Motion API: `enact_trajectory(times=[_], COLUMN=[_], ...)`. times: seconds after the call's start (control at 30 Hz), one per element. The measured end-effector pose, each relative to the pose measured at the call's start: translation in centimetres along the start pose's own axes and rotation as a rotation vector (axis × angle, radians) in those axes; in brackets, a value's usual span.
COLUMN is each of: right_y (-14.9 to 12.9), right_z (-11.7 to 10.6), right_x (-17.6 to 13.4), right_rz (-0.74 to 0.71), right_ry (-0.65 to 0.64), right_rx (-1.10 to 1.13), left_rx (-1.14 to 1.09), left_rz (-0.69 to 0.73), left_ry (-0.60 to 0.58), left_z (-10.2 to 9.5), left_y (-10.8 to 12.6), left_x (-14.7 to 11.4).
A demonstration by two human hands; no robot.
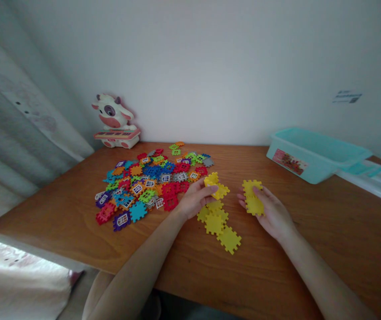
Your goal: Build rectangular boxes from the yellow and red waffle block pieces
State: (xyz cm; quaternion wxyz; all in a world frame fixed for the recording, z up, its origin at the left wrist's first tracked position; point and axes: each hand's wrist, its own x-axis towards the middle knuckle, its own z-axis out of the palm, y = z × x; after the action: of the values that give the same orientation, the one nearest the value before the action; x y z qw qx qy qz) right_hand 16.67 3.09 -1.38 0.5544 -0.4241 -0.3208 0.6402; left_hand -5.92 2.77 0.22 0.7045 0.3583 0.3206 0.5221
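Pinched in my left hand [195, 199] are yellow interlocking building tiles [217, 186], overlapping each other, with toothed edges. My right hand [274, 212] grips two yellow tiles [254, 205] lined up one above the other, the thumb on their face and the other fingers behind. The two held groups are apart. Below and between the hands, several loose yellow tiles [214, 224] lie overlapping on the wooden table [190, 262]. Left of my left hand spreads a pile of mixed-colour tiles [153, 178], some with white window inserts.
A cow-shaped toy keyboard [116, 124] stands at the back left by the wall. At the back right sits a turquoise bin [310, 155], with a clear plastic lid [373, 180] beside it. Curtains [20, 115] hang along the left side.
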Motion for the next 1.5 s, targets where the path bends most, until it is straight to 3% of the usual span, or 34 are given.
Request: enact_trajectory(times=[0.17,0.37,0.73,1.03,1.3,1.5], right_y=[0.5,0.6,0.1,0.2,0.6,0.6], right_z=[0.4,0.8,1.2,1.5,1.2,1.1], right_x=[-0.5,-0.8,-1.6,-1.8,-1.8,-2.0], right_rz=[-0.147,-0.229,-0.459,-0.435,-0.484,-0.517], right_ry=[0.036,0.023,-0.010,-0.076,-0.115,-0.125], right_rx=[-0.231,-0.414,-0.732,-0.699,-0.763,-0.772], left_rx=[0.111,0.200,0.286,0.236,0.071,0.089], left_rz=[0.026,0.154,0.103,-0.075,-0.132,-0.126], left_ry=[-0.065,-0.160,-0.187,-0.217,-0.192,-0.178], left_z=[-0.1,-0.1,0.2,0.6,1.0,0.8], left_y=[-0.8,-1.7,-1.9,-1.8,-1.8,-1.8], left_x=[-0.2,0.0,-0.5,-0.9,-0.7,-0.5])
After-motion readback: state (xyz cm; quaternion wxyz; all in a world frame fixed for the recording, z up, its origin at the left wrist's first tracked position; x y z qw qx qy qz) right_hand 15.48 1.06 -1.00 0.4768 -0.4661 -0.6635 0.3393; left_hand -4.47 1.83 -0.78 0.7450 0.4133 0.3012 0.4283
